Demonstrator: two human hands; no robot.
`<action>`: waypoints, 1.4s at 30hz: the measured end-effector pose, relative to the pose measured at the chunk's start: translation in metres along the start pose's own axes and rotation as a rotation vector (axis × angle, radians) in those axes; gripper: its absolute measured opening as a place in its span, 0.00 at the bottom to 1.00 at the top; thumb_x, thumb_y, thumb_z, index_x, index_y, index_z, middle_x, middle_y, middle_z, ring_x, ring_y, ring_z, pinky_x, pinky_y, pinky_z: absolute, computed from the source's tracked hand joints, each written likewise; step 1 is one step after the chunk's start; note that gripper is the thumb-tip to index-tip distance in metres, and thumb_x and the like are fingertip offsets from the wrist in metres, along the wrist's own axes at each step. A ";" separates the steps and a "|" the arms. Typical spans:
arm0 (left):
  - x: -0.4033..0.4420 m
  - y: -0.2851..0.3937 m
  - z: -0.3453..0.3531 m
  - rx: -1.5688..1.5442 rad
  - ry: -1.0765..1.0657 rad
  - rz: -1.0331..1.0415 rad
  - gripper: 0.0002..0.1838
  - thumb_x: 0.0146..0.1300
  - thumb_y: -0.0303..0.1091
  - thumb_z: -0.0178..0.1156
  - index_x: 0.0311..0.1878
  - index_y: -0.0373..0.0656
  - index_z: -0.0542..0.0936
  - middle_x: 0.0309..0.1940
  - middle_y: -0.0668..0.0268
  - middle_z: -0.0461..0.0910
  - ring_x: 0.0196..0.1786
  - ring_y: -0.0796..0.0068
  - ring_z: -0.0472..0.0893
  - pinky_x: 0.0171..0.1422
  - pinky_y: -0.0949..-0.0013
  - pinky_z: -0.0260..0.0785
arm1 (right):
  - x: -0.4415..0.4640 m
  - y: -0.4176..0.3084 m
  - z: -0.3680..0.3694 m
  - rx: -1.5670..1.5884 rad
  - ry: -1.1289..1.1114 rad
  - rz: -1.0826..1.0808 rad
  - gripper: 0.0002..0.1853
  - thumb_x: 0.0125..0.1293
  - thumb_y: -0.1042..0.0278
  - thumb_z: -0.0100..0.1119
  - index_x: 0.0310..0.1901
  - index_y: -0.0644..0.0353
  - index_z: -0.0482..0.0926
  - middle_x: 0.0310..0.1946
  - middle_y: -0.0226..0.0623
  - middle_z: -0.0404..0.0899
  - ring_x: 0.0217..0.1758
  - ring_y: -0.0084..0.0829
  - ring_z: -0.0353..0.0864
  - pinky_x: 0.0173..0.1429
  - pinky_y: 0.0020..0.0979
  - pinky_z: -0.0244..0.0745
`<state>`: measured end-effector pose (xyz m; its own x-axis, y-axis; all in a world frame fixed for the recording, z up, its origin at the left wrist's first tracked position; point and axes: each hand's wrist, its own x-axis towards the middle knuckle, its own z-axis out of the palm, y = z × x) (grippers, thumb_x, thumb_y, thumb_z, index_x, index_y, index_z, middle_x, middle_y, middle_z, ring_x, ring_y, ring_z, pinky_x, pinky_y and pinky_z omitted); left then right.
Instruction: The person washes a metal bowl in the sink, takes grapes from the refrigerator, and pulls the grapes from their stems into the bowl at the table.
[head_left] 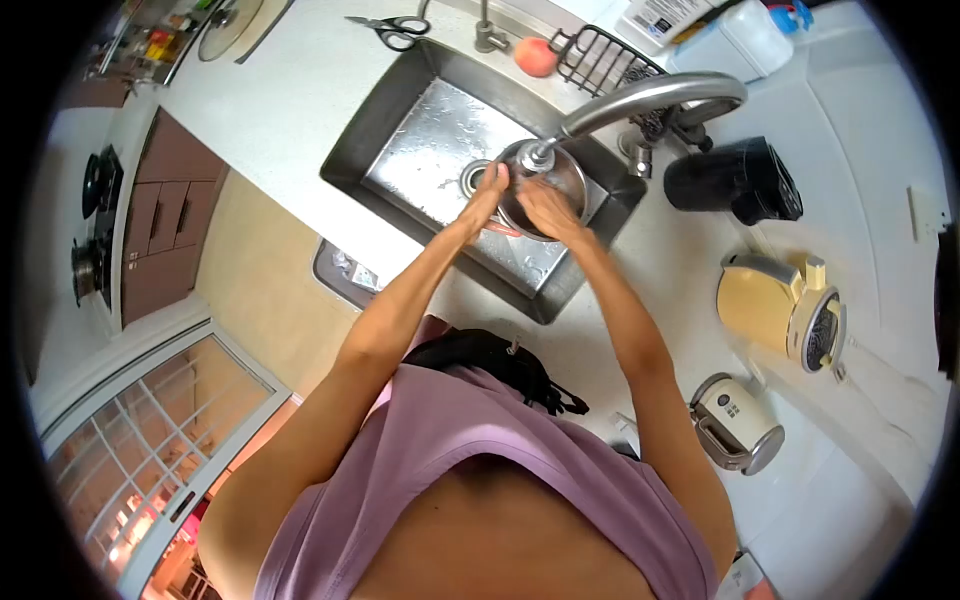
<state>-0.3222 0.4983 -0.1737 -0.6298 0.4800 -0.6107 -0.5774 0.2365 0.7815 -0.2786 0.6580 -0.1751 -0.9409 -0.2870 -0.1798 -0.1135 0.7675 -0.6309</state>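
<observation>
A round metal pot (572,180) sits in the stainless steel sink (430,130), below the spout of the curved faucet (655,92). My left hand (487,207) grips the pot's left side, its thumb along the rim and its fingers around the outside. Inside the pot is my right hand (548,208), reaching over the near rim with fingers bent down. Those fingertips are blurred, and I cannot make out whether they hold anything. The sink drain (473,178) shows just left of the pot. Water drops lie on the sink floor.
Scissors (395,32), a peach-like fruit (535,57) and a black wire rack (605,62) line the sink's back edge. To the right stand a black container (730,182), a yellow kettle (775,305) and a cream kettle (738,422). Bottles (735,45) stand behind.
</observation>
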 end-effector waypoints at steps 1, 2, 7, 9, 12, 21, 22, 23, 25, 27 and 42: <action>0.008 -0.001 -0.006 0.067 -0.023 -0.008 0.47 0.59 0.71 0.40 0.72 0.53 0.38 0.72 0.56 0.38 0.72 0.45 0.43 0.39 0.48 0.80 | 0.005 0.000 0.027 0.302 0.078 0.183 0.23 0.70 0.55 0.33 0.47 0.65 0.74 0.52 0.53 0.73 0.58 0.45 0.70 0.61 0.40 0.63; 0.013 0.003 -0.015 0.114 -0.049 -0.029 0.49 0.58 0.72 0.39 0.72 0.52 0.37 0.72 0.55 0.38 0.72 0.44 0.44 0.38 0.49 0.80 | 0.008 -0.001 0.049 0.780 0.043 0.145 0.29 0.71 0.46 0.28 0.57 0.61 0.70 0.57 0.53 0.70 0.62 0.42 0.68 0.64 0.37 0.61; -0.005 0.051 -0.045 0.289 -0.117 -0.127 0.47 0.58 0.72 0.40 0.72 0.52 0.45 0.71 0.52 0.46 0.69 0.41 0.53 0.31 0.54 0.82 | -0.032 -0.013 0.032 0.573 -0.333 -0.027 0.28 0.71 0.45 0.30 0.66 0.48 0.61 0.65 0.42 0.63 0.66 0.38 0.65 0.70 0.42 0.53; 0.000 0.059 -0.053 0.373 -0.160 -0.144 0.43 0.60 0.69 0.41 0.72 0.53 0.49 0.70 0.52 0.49 0.68 0.40 0.55 0.31 0.54 0.82 | -0.031 0.020 0.017 0.163 -0.340 -0.261 0.25 0.69 0.50 0.36 0.64 0.48 0.64 0.63 0.40 0.66 0.65 0.36 0.67 0.70 0.40 0.55; 0.009 0.067 -0.036 0.500 -0.281 -0.157 0.43 0.60 0.65 0.43 0.72 0.50 0.47 0.69 0.51 0.52 0.61 0.43 0.68 0.27 0.59 0.82 | 0.001 0.036 -0.026 -0.518 -0.405 -0.373 0.23 0.58 0.62 0.49 0.57 0.55 0.71 0.56 0.39 0.72 0.63 0.30 0.68 0.69 0.32 0.58; 0.012 0.088 -0.019 0.466 -0.173 -0.023 0.34 0.62 0.52 0.45 0.71 0.57 0.53 0.66 0.50 0.58 0.63 0.48 0.66 0.29 0.59 0.81 | -0.023 0.051 0.008 -0.779 -0.012 -0.335 0.28 0.57 0.61 0.54 0.58 0.66 0.68 0.59 0.40 0.69 0.67 0.34 0.62 0.73 0.35 0.48; 0.021 0.080 -0.017 0.466 -0.181 -0.018 0.34 0.62 0.52 0.45 0.71 0.57 0.53 0.66 0.50 0.58 0.63 0.48 0.66 0.29 0.59 0.81 | -0.031 0.049 0.020 -0.607 -0.084 -0.155 0.28 0.59 0.61 0.53 0.59 0.65 0.67 0.61 0.40 0.67 0.67 0.35 0.60 0.74 0.37 0.46; 0.032 0.062 -0.013 0.452 -0.160 0.045 0.33 0.62 0.53 0.45 0.70 0.60 0.54 0.65 0.50 0.60 0.60 0.48 0.69 0.28 0.58 0.81 | -0.037 0.032 0.026 -0.198 -0.105 -0.009 0.26 0.61 0.59 0.52 0.60 0.64 0.68 0.62 0.41 0.67 0.67 0.37 0.61 0.73 0.37 0.48; 0.034 0.050 0.002 0.439 -0.084 0.068 0.31 0.61 0.50 0.50 0.68 0.66 0.58 0.61 0.50 0.66 0.50 0.49 0.77 0.28 0.58 0.81 | -0.034 0.003 0.033 0.205 -0.111 0.141 0.25 0.64 0.58 0.51 0.60 0.63 0.68 0.62 0.43 0.67 0.66 0.40 0.63 0.72 0.38 0.51; 0.018 0.052 0.018 0.263 0.009 -0.001 0.27 0.63 0.45 0.47 0.67 0.64 0.60 0.58 0.51 0.69 0.50 0.51 0.77 0.27 0.59 0.80 | -0.029 -0.018 0.042 0.485 0.120 0.157 0.25 0.65 0.60 0.51 0.61 0.62 0.67 0.60 0.45 0.69 0.63 0.40 0.66 0.67 0.36 0.56; -0.011 0.035 -0.045 1.079 0.368 0.500 0.35 0.57 0.29 0.56 0.66 0.73 0.60 0.53 0.49 0.67 0.55 0.45 0.71 0.54 0.52 0.69 | -0.071 0.078 -0.081 0.116 0.424 0.170 0.14 0.62 0.73 0.54 0.49 0.53 0.80 0.37 0.51 0.80 0.32 0.37 0.81 0.40 0.34 0.73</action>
<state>-0.3589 0.4635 -0.1450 -0.8664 0.4929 -0.0794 0.3789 0.7528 0.5383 -0.2467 0.7843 -0.1504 -0.9932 0.1149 0.0210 0.0669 0.7070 -0.7040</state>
